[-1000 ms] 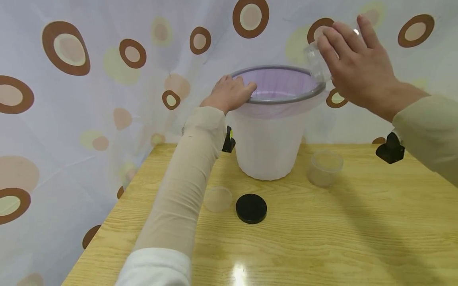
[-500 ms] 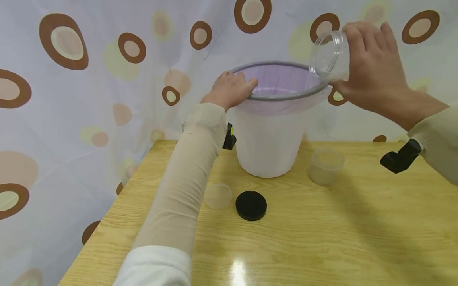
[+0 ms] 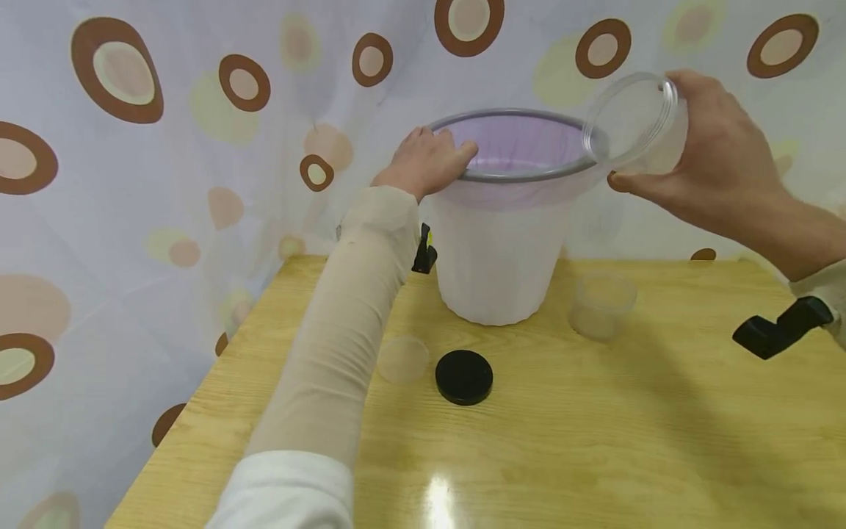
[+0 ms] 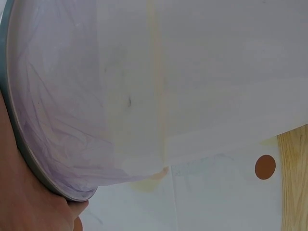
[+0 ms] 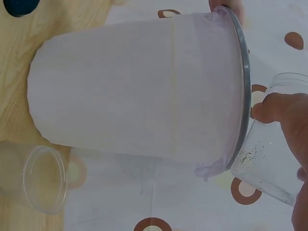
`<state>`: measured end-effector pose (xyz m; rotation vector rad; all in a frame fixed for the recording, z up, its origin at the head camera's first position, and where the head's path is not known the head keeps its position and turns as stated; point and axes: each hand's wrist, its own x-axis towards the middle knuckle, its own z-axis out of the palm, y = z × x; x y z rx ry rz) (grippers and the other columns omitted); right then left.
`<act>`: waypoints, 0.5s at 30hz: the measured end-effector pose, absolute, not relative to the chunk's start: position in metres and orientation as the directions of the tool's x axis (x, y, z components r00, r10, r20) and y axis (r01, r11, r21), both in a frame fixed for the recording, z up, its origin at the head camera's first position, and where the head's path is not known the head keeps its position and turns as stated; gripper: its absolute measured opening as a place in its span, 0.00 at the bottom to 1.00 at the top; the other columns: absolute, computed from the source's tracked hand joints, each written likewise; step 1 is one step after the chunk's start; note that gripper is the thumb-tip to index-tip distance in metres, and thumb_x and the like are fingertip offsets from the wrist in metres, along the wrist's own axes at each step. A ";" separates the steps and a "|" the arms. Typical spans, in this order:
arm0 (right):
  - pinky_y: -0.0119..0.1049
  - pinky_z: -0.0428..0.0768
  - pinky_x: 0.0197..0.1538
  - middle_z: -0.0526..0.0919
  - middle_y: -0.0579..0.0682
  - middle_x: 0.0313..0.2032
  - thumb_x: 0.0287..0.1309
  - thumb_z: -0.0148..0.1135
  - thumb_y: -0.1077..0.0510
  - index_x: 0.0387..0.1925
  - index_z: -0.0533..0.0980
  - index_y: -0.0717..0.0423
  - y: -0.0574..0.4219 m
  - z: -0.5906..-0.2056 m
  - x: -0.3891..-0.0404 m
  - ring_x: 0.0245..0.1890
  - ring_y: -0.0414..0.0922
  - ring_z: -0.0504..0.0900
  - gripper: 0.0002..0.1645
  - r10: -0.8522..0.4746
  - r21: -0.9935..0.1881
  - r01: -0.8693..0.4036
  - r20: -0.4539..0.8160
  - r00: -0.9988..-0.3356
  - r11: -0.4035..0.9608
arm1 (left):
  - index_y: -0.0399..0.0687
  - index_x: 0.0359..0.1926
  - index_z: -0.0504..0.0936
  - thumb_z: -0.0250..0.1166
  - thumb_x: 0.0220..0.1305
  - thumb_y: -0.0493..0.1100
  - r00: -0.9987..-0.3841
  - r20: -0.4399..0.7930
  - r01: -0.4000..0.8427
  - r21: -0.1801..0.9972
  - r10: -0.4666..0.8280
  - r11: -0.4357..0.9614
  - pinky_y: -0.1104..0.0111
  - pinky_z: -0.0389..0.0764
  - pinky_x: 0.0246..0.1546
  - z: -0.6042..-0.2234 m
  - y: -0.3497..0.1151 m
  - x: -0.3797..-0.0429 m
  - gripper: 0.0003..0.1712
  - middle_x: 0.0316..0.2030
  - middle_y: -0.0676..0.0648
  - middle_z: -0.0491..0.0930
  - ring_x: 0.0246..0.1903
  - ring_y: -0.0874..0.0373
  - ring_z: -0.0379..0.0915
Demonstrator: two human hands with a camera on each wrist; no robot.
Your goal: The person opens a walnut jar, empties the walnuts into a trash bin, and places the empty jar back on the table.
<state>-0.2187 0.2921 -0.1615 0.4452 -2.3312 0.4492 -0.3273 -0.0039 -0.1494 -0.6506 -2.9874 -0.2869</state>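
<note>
A white trash can with a grey rim and a purple liner bag stands on the table. My left hand grips its rim at the left, the fingers over the edge. By the rim's right side, my right hand holds a clear jar, thumb below and fingers behind. The threaded mouth of the jar is uncovered and faces left, toward the head camera. Dark specks cling inside the jar in the right wrist view, where its wall overlaps the can's rim.
To the right of the trash can sits a clear tub on the wooden table. In front of the can lie a clear round lid and a black lid. A patterned curtain hangs behind.
My right hand has turned the jar from tipped over the trash can, swinging its mouth toward the head camera, and moved right and slightly down. The left hand stays on the rim.
</note>
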 end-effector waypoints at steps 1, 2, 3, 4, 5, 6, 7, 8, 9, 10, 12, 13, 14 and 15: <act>0.66 0.65 0.62 0.67 0.67 0.65 0.37 0.80 0.62 0.73 0.55 0.60 0.294 -0.163 -0.217 0.59 0.66 0.66 0.62 -0.185 -0.197 -0.440 0.705 -0.684 0.876 | 0.41 0.76 0.55 0.27 0.73 0.62 -0.906 0.113 0.422 0.162 0.408 0.892 0.63 0.37 0.78 -0.148 -0.004 -0.327 0.41 0.77 0.45 0.51 0.78 0.47 0.40; 0.64 0.65 0.61 0.68 0.67 0.64 0.37 0.80 0.62 0.72 0.56 0.59 0.295 -0.165 -0.215 0.59 0.65 0.67 0.61 -0.179 -0.208 -0.443 0.707 -0.684 0.872 | 0.41 0.76 0.56 0.27 0.73 0.61 -0.905 0.115 0.424 0.159 0.410 0.891 0.64 0.37 0.78 -0.148 -0.004 -0.327 0.41 0.77 0.46 0.52 0.78 0.47 0.41; 0.60 0.67 0.61 0.69 0.66 0.63 0.37 0.80 0.62 0.72 0.56 0.59 0.296 -0.167 -0.214 0.58 0.64 0.67 0.61 -0.174 -0.216 -0.443 0.707 -0.686 0.870 | 0.41 0.76 0.55 0.27 0.74 0.62 -0.905 0.111 0.425 0.158 0.411 0.891 0.64 0.37 0.78 -0.147 -0.003 -0.327 0.41 0.77 0.46 0.52 0.78 0.47 0.40; 0.53 0.69 0.59 0.70 0.65 0.62 0.37 0.80 0.62 0.72 0.56 0.58 0.298 -0.170 -0.212 0.57 0.62 0.68 0.61 -0.168 -0.228 -0.443 0.704 -0.690 0.867 | 0.41 0.76 0.55 0.27 0.74 0.62 -0.905 0.107 0.424 0.158 0.412 0.892 0.64 0.36 0.78 -0.147 -0.004 -0.327 0.41 0.77 0.46 0.52 0.78 0.47 0.40; 0.45 0.69 0.58 0.70 0.64 0.62 0.37 0.80 0.62 0.72 0.56 0.56 0.299 -0.173 -0.210 0.55 0.61 0.69 0.61 -0.162 -0.238 -0.443 0.702 -0.694 0.864 | 0.41 0.76 0.55 0.26 0.74 0.62 -0.906 0.103 0.423 0.157 0.411 0.892 0.64 0.36 0.78 -0.147 -0.004 -0.327 0.41 0.77 0.46 0.52 0.78 0.47 0.40; 0.38 0.68 0.55 0.71 0.63 0.61 0.37 0.80 0.62 0.73 0.56 0.55 0.300 -0.176 -0.209 0.54 0.61 0.69 0.62 -0.160 -0.243 -0.444 0.701 -0.695 0.863 | 0.41 0.76 0.55 0.27 0.74 0.62 -0.906 0.101 0.422 0.155 0.410 0.893 0.64 0.36 0.78 -0.147 -0.004 -0.327 0.41 0.77 0.47 0.52 0.78 0.47 0.40; 0.31 0.66 0.51 0.71 0.62 0.60 0.37 0.81 0.62 0.73 0.56 0.54 0.302 -0.179 -0.207 0.53 0.60 0.69 0.62 -0.158 -0.249 -0.444 0.698 -0.699 0.861 | 0.41 0.76 0.55 0.27 0.74 0.62 -0.907 0.101 0.421 0.155 0.409 0.894 0.64 0.36 0.78 -0.147 -0.004 -0.327 0.41 0.77 0.47 0.52 0.78 0.47 0.39; 0.27 0.62 0.48 0.71 0.61 0.59 0.36 0.81 0.61 0.73 0.56 0.53 0.303 -0.182 -0.206 0.52 0.58 0.69 0.63 -0.156 -0.254 -0.446 0.700 -0.697 0.858 | 0.41 0.76 0.55 0.27 0.74 0.61 -0.907 0.102 0.421 0.156 0.409 0.894 0.64 0.37 0.78 -0.147 -0.004 -0.327 0.41 0.77 0.47 0.52 0.78 0.47 0.40; 0.24 0.60 0.45 0.71 0.59 0.59 0.35 0.82 0.62 0.73 0.56 0.53 0.304 -0.186 -0.205 0.51 0.57 0.69 0.63 -0.155 -0.258 -0.452 0.704 -0.693 0.854 | 0.41 0.76 0.55 0.26 0.74 0.62 -0.907 0.102 0.421 0.156 0.409 0.894 0.64 0.37 0.78 -0.147 -0.004 -0.327 0.41 0.77 0.47 0.52 0.78 0.47 0.40; 0.22 0.58 0.44 0.71 0.59 0.58 0.35 0.82 0.62 0.73 0.56 0.53 0.305 -0.189 -0.204 0.51 0.57 0.68 0.64 -0.153 -0.262 -0.456 0.706 -0.691 0.850 | 0.41 0.76 0.55 0.26 0.73 0.62 -0.907 0.103 0.421 0.156 0.409 0.894 0.64 0.37 0.78 -0.147 -0.004 -0.327 0.42 0.77 0.47 0.52 0.78 0.47 0.40; 0.21 0.58 0.45 0.70 0.57 0.57 0.33 0.83 0.62 0.73 0.57 0.50 0.308 -0.196 -0.203 0.52 0.55 0.68 0.65 -0.148 -0.279 -0.467 0.709 -0.690 0.839 | 0.41 0.76 0.55 0.26 0.73 0.62 -0.907 0.103 0.421 0.158 0.409 0.893 0.64 0.37 0.78 -0.147 -0.003 -0.327 0.42 0.77 0.47 0.52 0.78 0.47 0.40; 0.22 0.58 0.46 0.70 0.55 0.56 0.33 0.83 0.62 0.73 0.58 0.47 0.308 -0.200 -0.202 0.53 0.53 0.67 0.65 -0.141 -0.295 -0.470 0.707 -0.693 0.832 | 0.42 0.77 0.54 0.26 0.73 0.62 -0.907 0.102 0.420 0.160 0.408 0.893 0.64 0.37 0.78 -0.147 -0.003 -0.327 0.42 0.78 0.47 0.51 0.78 0.47 0.40; 0.22 0.58 0.47 0.70 0.54 0.56 0.32 0.84 0.62 0.73 0.58 0.45 0.309 -0.203 -0.202 0.53 0.51 0.67 0.65 -0.132 -0.311 -0.472 0.705 -0.697 0.825 | 0.42 0.77 0.54 0.26 0.73 0.62 -0.908 0.099 0.418 0.161 0.407 0.894 0.64 0.37 0.78 -0.146 -0.002 -0.327 0.42 0.78 0.47 0.51 0.78 0.47 0.39; 0.22 0.59 0.48 0.70 0.53 0.55 0.32 0.84 0.62 0.73 0.59 0.44 0.309 -0.207 -0.201 0.53 0.49 0.66 0.65 -0.125 -0.328 -0.472 0.700 -0.703 0.818 | 0.42 0.77 0.54 0.26 0.73 0.62 -0.909 0.097 0.416 0.162 0.405 0.895 0.64 0.36 0.78 -0.146 -0.002 -0.327 0.42 0.78 0.47 0.51 0.78 0.47 0.39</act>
